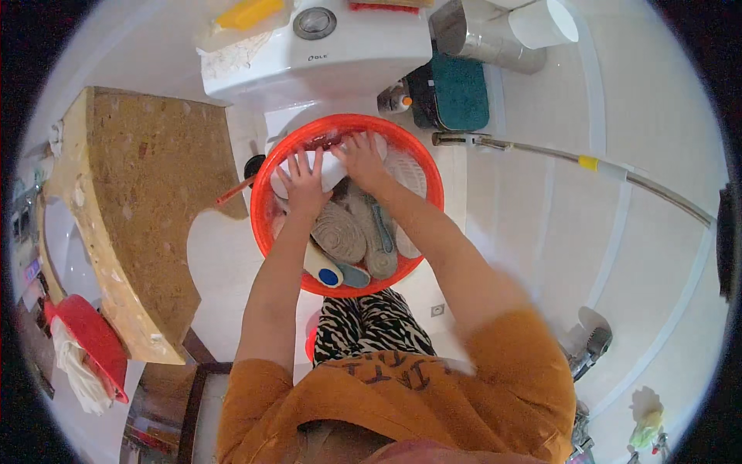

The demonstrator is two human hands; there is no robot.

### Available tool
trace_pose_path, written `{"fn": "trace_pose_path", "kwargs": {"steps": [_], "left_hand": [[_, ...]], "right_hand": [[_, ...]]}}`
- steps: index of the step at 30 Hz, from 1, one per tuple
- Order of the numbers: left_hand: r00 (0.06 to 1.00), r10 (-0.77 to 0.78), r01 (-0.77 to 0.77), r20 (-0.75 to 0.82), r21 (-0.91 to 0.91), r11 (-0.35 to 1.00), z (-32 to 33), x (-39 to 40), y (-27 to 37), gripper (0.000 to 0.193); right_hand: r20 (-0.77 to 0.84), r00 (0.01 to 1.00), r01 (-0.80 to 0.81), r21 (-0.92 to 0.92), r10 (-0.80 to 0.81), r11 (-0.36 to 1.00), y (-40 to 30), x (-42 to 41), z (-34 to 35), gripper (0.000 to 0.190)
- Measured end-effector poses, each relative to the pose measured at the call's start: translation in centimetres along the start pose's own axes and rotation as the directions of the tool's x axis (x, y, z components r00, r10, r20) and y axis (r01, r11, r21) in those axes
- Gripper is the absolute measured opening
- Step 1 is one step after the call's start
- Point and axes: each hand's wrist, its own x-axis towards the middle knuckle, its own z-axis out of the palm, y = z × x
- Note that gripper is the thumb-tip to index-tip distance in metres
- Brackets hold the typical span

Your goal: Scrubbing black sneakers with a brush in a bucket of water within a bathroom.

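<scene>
An orange-red plastic basin [436, 232] with soapy water and several shoes is in front of me. My left hand [304, 180] spreads its fingers over the left part of a white shoe [333, 168], which seems to lie sole up. On its right end rests my right hand [362, 162], fingers slightly apart; both hands hold it down near the basin's far side. Closer to me are a grey-beige sole [339, 232] with a ringed pattern and a similar worn shoe [381, 261]. A pale ridged sole [408, 180] leans along the right wall. A blue disc marks a white heel [327, 275].
Behind the basin stands a white toilet tank [313, 64] with a round flush button. A brown board counter [156, 191] is at left, near a red dustpan-like scoop [95, 342]. Right are a dark green bin [461, 93], a bottle [394, 97] and a metal pole [539, 151].
</scene>
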Motion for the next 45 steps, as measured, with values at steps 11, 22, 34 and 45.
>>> {"fn": "trace_pose_path", "kwargs": {"steps": [11, 22, 34, 45], "left_hand": [[0.638, -0.71, -0.136, -0.298, -0.951, 0.277, -11.4, -4.4, -2.9, 0.047], [0.87, -0.472, 0.18, 0.142, -0.983, 0.036, -16.5, -5.6, 4.4, 0.03], [0.903, -0.245, 0.382, 0.352, -0.921, 0.083, -14.9, -4.3, 3.2, 0.056], [0.921, 0.266, 0.372, 0.284, -0.441, -0.817, -12.5, -6.1, 6.2, 0.033]], "right_hand": [[0.07, 0.992, -0.129, 0.445, 0.109, 0.886, -1.2, -2.6, -13.0, 0.075], [0.386, 0.841, -0.289, 0.913, 0.38, -0.289, -1.0, -9.9, -17.4, 0.068], [0.442, 0.823, -0.388, 0.896, 0.358, -0.216, -1.2, -13.2, -17.0, 0.091], [0.117, 0.902, -0.14, 0.99, 0.415, 0.025, -2.5, -11.8, -23.1, 0.112]]}}
